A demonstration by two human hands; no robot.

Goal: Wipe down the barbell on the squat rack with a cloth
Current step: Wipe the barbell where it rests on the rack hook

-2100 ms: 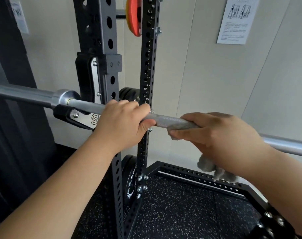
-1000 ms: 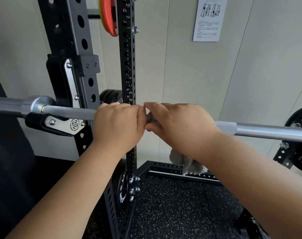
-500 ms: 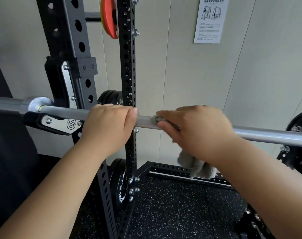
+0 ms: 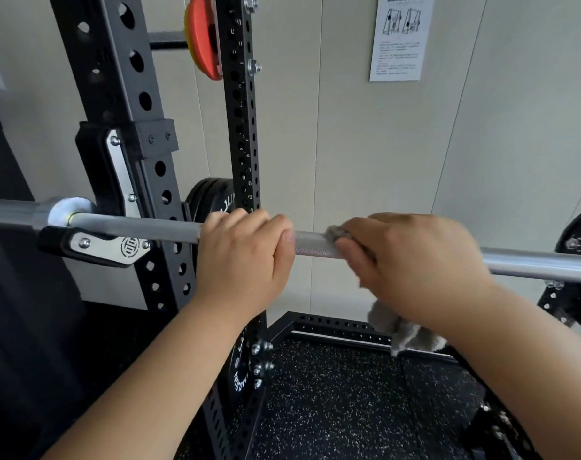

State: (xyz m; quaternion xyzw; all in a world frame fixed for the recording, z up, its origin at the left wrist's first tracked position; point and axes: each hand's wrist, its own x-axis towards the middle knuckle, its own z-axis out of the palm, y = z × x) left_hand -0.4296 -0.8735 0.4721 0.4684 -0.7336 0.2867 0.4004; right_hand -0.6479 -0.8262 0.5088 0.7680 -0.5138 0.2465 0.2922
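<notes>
Room: gym wall [image 4: 382, 144].
Left hand [image 4: 246, 260]: barbell [image 4: 133, 224] is gripped.
Right hand [image 4: 412, 260]: cloth [image 4: 402, 330] is held round it by curled fingers.
Risk: left knuckles could be struck if cloth is slid leftward.

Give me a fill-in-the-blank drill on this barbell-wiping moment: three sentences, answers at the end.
1. The right hand wraps a grey ____ around the barbell.
2. The left hand grips the bare barbell on the ____ side of the right hand.
3. The loose grey end hangs ____ the barbell.
Missing words: cloth; left; below.
</notes>
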